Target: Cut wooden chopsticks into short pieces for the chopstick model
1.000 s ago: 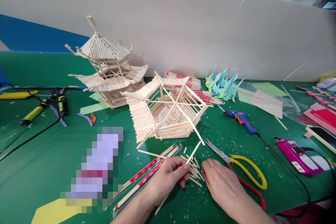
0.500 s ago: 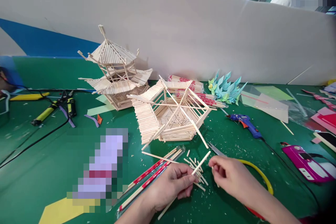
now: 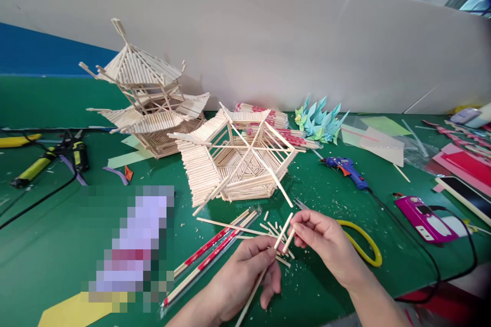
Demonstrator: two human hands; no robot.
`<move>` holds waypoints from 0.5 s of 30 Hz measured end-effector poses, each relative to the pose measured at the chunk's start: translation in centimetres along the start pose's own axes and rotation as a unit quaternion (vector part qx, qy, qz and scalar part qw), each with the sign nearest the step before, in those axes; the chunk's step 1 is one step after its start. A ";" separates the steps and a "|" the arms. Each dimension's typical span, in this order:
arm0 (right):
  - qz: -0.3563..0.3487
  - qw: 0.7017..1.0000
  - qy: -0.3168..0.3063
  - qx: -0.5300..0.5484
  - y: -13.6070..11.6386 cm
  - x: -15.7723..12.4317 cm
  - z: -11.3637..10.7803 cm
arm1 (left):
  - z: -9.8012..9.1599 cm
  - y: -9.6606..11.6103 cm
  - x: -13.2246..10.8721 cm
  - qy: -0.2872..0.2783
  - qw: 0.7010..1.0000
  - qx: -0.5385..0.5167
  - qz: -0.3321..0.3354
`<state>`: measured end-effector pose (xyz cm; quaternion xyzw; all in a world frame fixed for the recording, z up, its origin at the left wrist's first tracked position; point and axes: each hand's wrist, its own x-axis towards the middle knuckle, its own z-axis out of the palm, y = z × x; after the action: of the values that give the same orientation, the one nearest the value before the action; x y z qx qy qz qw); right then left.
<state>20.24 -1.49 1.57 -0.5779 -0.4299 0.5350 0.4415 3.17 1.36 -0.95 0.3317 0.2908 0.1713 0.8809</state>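
Observation:
My left hand [image 3: 245, 271] is closed on a long, thin wooden chopstick [image 3: 283, 231], which slants up and away past the thumb. Between thumb and fingertips my right hand [image 3: 326, 237] pinches a short piece of chopstick [image 3: 288, 242], held alongside the long one. Several cut stick pieces [image 3: 273, 226] lie on the green table under the hands. Just beyond stands a six-sided frame of chopsticks [image 3: 233, 191], its roof slats covering part of it. Wrapped chopsticks [image 3: 215, 254] lie left of my hands. Scissors [image 3: 378, 255] with a yellow handle are partly hidden beneath my right forearm.
A tiered chopstick pagoda [image 3: 141, 69] stands at the back left. To the right lie a blue glue gun [image 3: 347, 169], a pink power unit [image 3: 424, 219] with cables, and a phone [image 3: 468, 196]. Yellow-handled pliers [image 3: 38, 166] are at left, folded blue paper [image 3: 322, 120] behind.
My right hand has come left to the long chopstick, and a short piece now shows in its fingers. The view has shifted a little to the right.

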 end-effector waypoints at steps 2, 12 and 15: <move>-0.007 1.000 0.006 -0.005 0.1 0.2 0.5 | 0.2 -0.1 -0.3 0.024 0.999 -0.016 0.015; -0.044 0.997 0.014 -0.059 0.7 0.4 2.1 | 0.5 -0.1 -1.1 0.086 0.996 0.001 0.011; -0.057 0.996 0.033 -0.056 0.9 0.1 2.4 | 0.6 -0.1 -1.2 0.109 0.994 -0.006 0.017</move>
<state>17.90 -1.47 0.56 -0.5932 -0.4769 0.4650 0.4523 2.65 0.43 -0.16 0.3109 0.3779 0.2233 0.8430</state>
